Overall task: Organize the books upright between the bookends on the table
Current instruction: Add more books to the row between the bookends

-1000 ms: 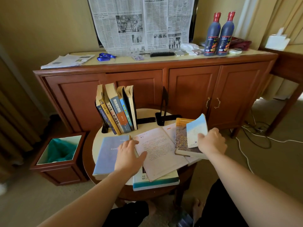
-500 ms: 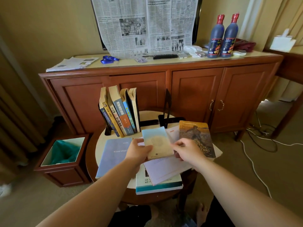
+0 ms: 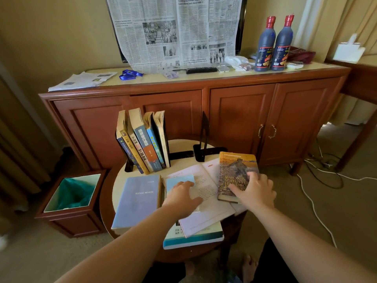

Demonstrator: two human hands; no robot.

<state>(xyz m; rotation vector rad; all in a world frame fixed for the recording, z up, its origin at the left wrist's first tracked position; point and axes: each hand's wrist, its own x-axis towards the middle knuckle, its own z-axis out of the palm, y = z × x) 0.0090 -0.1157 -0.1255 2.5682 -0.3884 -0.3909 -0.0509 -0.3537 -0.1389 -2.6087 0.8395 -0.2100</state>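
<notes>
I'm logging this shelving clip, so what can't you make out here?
Head view only:
- Small blue book: mostly under the left hand.
- Brown book: title partly covered by the right hand.
- Teal-edged book: cover hidden under open pages.
- Upright spines: lettering too small.

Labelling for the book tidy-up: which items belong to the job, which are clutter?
Job:
upright books
right bookend
lavender book
small blue book
open book
brown handbook
teal-edged book

Clutter:
sauce bottles
newspaper
remote
waste bin
</notes>
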